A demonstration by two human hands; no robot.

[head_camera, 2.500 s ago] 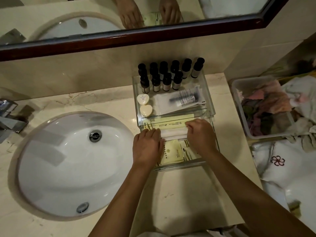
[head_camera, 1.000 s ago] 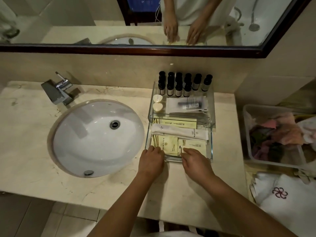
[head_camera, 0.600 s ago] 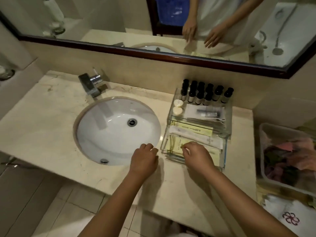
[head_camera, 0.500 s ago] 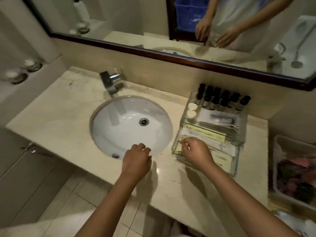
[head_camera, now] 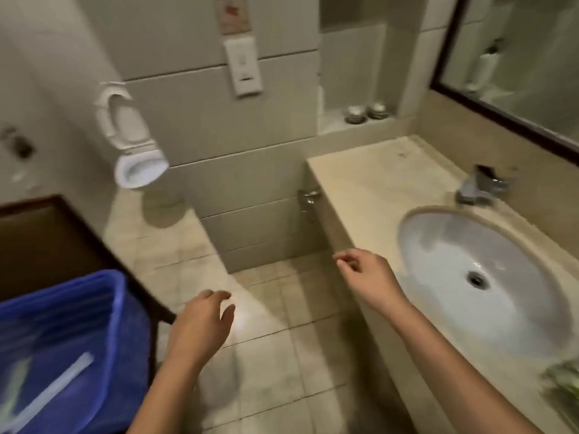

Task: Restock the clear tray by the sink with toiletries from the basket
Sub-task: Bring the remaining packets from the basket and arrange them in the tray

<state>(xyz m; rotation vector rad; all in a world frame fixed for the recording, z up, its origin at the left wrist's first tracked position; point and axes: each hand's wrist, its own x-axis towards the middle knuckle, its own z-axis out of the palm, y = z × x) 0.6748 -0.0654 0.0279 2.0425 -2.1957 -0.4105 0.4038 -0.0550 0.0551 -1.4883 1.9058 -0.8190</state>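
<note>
The blue basket stands at the lower left on a dark wooden stand, with pale wrapped toiletries blurred inside. Only a corner of the clear tray shows at the right edge, on the counter beside the sink. My left hand hangs over the floor just right of the basket, fingers relaxed and holding nothing. My right hand hovers at the counter's front edge, left of the sink, fingers loosely curled and holding nothing.
A faucet sits behind the sink below the mirror. A toilet with raised lid stands at the far left wall. Tiled floor lies between the basket and the marble counter.
The view has swung left from the tray to the basket. Both hands left the tray and moved left, the left one nearing the basket.
</note>
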